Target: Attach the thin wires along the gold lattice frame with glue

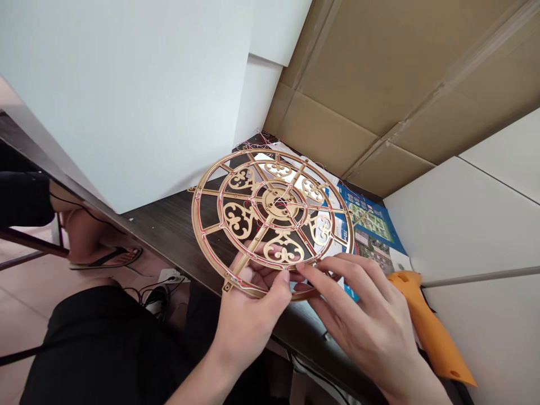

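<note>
A round, gold-coloured openwork metal frame [265,218] with spokes, rings and scroll ornaments is held tilted over the dark table. Red and white wires run along its rings and cross at the hub. My left hand [253,315] grips the near rim, thumb on top and fingers underneath. Just to the right, my right hand [363,309] has its fingers closed at the rim, near the wire in the ring. Whether those fingertips pinch the wire or the rim itself is hidden.
An orange tool handle [439,332], perhaps a glue gun, lies by my right forearm. Printed sheets [375,230] and loose wires [261,138] are on the dark table [160,222]. White panels [126,101] and cardboard [379,67] enclose it. Another person's foot [113,256] shows at left.
</note>
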Demonstrator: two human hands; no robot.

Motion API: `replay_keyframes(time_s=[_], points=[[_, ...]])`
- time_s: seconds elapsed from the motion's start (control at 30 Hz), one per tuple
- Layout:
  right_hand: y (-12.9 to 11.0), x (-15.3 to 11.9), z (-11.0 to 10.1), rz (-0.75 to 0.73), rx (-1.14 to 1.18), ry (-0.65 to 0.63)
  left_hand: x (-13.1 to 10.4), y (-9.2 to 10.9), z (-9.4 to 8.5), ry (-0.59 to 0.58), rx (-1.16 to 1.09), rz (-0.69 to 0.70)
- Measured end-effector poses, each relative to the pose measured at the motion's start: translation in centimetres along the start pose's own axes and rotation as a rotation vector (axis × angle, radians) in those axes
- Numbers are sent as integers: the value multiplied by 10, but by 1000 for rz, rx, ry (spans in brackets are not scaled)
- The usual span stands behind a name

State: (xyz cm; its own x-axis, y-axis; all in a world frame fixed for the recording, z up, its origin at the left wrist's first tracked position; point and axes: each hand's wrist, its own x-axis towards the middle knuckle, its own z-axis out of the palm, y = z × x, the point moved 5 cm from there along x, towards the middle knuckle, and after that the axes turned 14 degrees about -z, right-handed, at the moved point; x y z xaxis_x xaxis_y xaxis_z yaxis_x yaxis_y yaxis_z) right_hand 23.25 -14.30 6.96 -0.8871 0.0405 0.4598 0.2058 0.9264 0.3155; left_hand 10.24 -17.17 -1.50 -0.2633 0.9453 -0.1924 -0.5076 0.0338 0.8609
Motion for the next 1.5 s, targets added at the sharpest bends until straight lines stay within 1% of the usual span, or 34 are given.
replay_keyframes(time_s=[0.13, 0.27, 0.43, 0.5, 0.6, 0.83, 1.03, 1.13, 1.27, 1.5], points=[[-1, 3, 0, -23, -16, -11, 1, 5, 3, -4, -75, 1], [-2, 8, 0, -46, -21, -30, 0, 12, 6, 17, -173, 58], [-4, 12, 0, -88, -14, -44, -1, 11, 7, -4, -226, 45], [-4, 12, 0, -95, -12, -46, 0, 11, 6, 7, -238, 39], [-4, 12, 1, -108, -10, -39, 0, 13, 6, 29, -227, 40], [-6, 13, 2, -137, -22, -41, 0, 15, 7, 31, -197, 16], [-6, 6, 3, -115, -27, 35, -3, 14, 6, 46, -178, 13], [-7, 2, 3, -108, -26, 49, -3, 13, 6, 48, -158, 21], [-7, 3, 6, -81, 6, 50, -2, 13, 5, 50, -132, 44], [-7, 6, 7, -77, 6, 29, -2, 15, 5, 85, -107, 57]])
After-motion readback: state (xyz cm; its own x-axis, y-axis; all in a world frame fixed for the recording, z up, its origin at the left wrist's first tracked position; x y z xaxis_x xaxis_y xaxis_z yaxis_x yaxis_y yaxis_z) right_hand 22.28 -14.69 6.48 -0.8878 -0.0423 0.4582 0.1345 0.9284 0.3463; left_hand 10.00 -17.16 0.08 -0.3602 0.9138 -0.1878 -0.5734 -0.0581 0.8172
